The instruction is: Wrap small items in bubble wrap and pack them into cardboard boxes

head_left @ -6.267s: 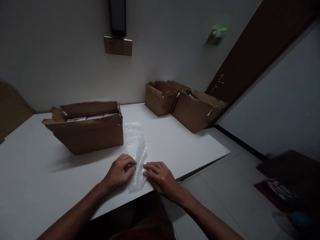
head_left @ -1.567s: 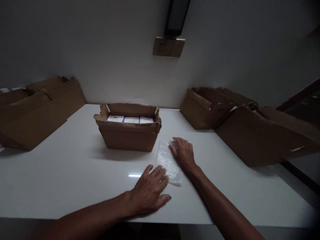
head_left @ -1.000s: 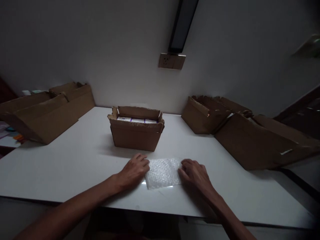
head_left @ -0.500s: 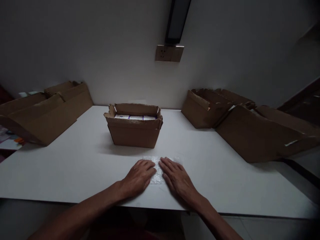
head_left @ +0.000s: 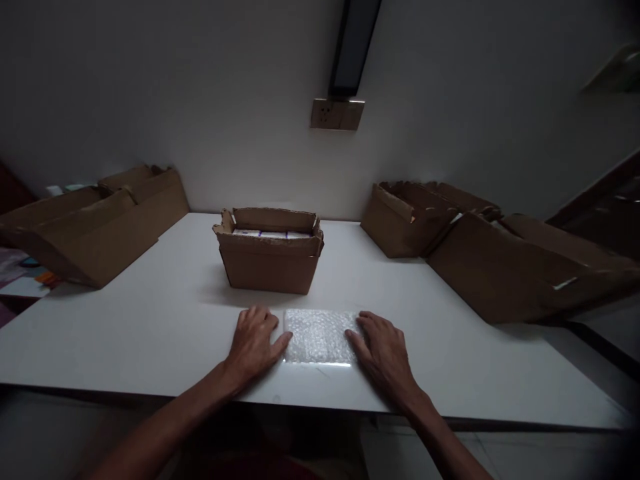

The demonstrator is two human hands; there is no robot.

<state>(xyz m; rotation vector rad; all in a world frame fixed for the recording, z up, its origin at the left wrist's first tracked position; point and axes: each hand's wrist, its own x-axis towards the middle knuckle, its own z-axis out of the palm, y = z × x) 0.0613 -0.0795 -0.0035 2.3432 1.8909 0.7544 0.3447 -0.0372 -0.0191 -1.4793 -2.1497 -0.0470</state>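
Observation:
A flat, clear bubble-wrap pouch (head_left: 316, 337) lies on the white table between my hands; I cannot make out whether anything is inside it. My left hand (head_left: 254, 343) rests at its left edge, thumb pointing toward the pouch and fingers bent, slightly blurred. At the right edge lies my right hand (head_left: 384, 350), its thumb on the wrap and its fingertips by the far right corner. Both hands have thumb and fingers apart. Just beyond the pouch stands an open cardboard box (head_left: 270, 267) holding white packets with purple edges.
Open cardboard boxes line the left side (head_left: 110, 230) and the right side (head_left: 500, 267) of the white table (head_left: 165, 333). On the wall behind are a socket plate (head_left: 337, 115) and a dark, long panel (head_left: 354, 50). The table's front edge runs below my forearms.
My hands have moved apart, left hand to the left and right hand to the right, off the middle of the bubble-wrap pouch. More of the pouch now shows between them.

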